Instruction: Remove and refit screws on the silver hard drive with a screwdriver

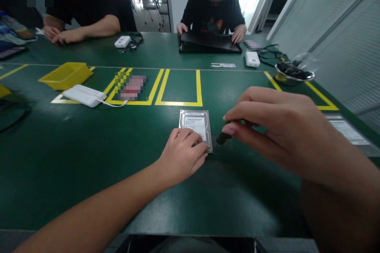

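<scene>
A silver hard drive point(196, 124) with a white label lies flat on the green table point(89, 158) in front of me. My left hand point(182, 154) rests on its near edge, fingers curled and pressing down on it. My right hand point(267, 130) is closed in a pinch on a small screwdriver point(224, 137) with a dark and yellow handle. Its tip points at the drive's near right corner.
Yellow tape boxes point(178, 102) mark the table behind the drive. A yellow bin point(67, 75) and a white device point(84, 95) sit at left, a metal bowl point(293, 73) at right. Two other people sit at the far side, one with hands on a black laptop point(209, 43).
</scene>
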